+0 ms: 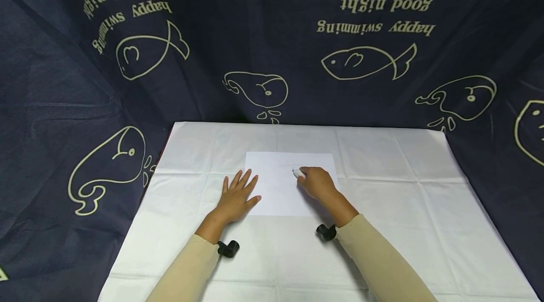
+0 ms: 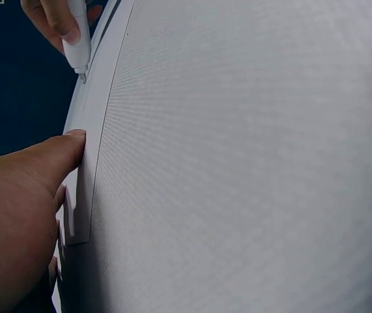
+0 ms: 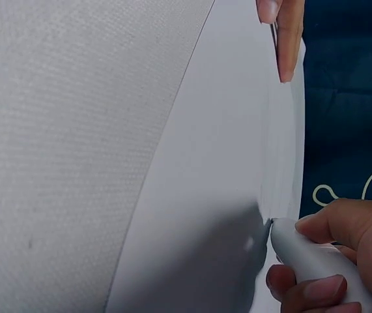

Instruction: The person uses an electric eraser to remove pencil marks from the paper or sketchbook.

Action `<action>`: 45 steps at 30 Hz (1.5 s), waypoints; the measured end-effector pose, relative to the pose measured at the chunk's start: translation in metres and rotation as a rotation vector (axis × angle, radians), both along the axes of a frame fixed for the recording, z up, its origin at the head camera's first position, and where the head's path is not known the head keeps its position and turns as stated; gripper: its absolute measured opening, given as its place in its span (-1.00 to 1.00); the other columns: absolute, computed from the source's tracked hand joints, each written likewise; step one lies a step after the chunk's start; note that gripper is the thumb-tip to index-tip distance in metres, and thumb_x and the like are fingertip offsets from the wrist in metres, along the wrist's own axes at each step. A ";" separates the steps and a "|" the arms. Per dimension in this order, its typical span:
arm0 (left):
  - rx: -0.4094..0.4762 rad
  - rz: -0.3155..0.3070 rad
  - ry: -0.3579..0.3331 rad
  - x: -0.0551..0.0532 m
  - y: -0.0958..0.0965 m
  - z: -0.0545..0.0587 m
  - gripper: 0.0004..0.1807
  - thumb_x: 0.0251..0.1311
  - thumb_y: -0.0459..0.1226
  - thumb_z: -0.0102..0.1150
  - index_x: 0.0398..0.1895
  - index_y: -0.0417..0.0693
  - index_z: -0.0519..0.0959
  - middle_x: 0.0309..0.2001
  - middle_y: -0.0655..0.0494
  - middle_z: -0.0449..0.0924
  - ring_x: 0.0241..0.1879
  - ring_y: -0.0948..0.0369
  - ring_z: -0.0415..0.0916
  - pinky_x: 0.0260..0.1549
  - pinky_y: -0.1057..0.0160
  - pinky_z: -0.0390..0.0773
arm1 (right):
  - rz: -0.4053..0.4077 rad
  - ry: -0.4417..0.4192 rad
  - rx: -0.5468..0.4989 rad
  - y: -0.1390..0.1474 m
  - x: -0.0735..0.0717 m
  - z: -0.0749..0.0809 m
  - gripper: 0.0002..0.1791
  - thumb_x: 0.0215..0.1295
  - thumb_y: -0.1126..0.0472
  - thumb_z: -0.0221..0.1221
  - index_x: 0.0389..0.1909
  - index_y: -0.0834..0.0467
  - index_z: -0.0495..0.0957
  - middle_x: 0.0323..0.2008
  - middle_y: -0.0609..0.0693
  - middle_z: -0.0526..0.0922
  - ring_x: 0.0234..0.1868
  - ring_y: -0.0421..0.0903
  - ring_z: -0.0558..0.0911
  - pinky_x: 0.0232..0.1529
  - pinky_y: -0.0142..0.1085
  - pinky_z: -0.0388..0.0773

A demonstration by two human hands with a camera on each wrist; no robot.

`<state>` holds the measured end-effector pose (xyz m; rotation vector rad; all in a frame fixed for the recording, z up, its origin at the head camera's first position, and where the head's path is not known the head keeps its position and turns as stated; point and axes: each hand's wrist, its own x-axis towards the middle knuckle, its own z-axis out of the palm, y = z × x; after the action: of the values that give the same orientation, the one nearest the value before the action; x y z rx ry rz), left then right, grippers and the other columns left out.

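Observation:
A sheet of white paper [image 1: 272, 188] lies on the cloth-covered table. My right hand [image 1: 318, 183] grips a thick white pen [image 2: 77, 45] with a narrow grey tip, its fingers and thumb curled round the body. In the right wrist view the tip of the pen [image 3: 309, 261] meets the paper, or is very close to it. Faint thin lines show on the sheet near the tip in the head view. At the left edge of the paper rests my left hand [image 1: 236, 200], fingers spread and straight, with the thumb on the sheet.
A creased white cloth [image 1: 382, 226] covers the table. Behind it and at the sides hangs a dark blue curtain [image 1: 263, 33] with fish and whale drawings. Small black wrist cameras sit at the left wrist [image 1: 228, 248] and right wrist [image 1: 326, 232].

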<state>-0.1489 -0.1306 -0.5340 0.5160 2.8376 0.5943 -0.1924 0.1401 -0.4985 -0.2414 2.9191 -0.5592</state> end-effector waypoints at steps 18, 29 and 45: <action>-0.002 0.000 -0.002 -0.002 0.000 -0.003 -0.23 0.49 0.15 -0.06 0.62 0.07 0.07 0.67 0.00 -0.19 0.66 -0.10 -0.35 0.50 -0.39 -0.39 | -0.034 0.000 0.001 0.002 -0.002 -0.003 -0.52 0.44 0.11 0.08 0.28 0.24 0.55 0.18 0.26 0.66 0.25 0.27 0.59 0.28 0.07 0.51; -0.005 -0.002 0.003 -0.002 -0.001 -0.004 -0.24 0.49 0.15 -0.07 0.62 0.08 0.07 0.67 0.01 -0.19 0.66 -0.09 -0.35 0.50 -0.38 -0.39 | -0.020 0.023 0.002 0.001 -0.004 -0.004 -0.53 0.43 0.13 0.10 0.26 0.25 0.57 0.15 0.27 0.67 0.22 0.28 0.61 0.24 0.09 0.53; -0.009 0.000 0.005 -0.002 -0.001 -0.003 -0.24 0.49 0.15 -0.07 0.63 0.09 0.07 0.67 0.02 -0.18 0.66 -0.09 -0.35 0.50 -0.38 -0.38 | -0.008 0.013 -0.006 0.001 -0.004 -0.003 -0.53 0.44 0.12 0.10 0.26 0.25 0.56 0.14 0.28 0.67 0.21 0.28 0.62 0.24 0.09 0.54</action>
<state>-0.1505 -0.1314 -0.5373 0.5169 2.8431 0.5804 -0.1963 0.1407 -0.5014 -0.2349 2.9330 -0.5691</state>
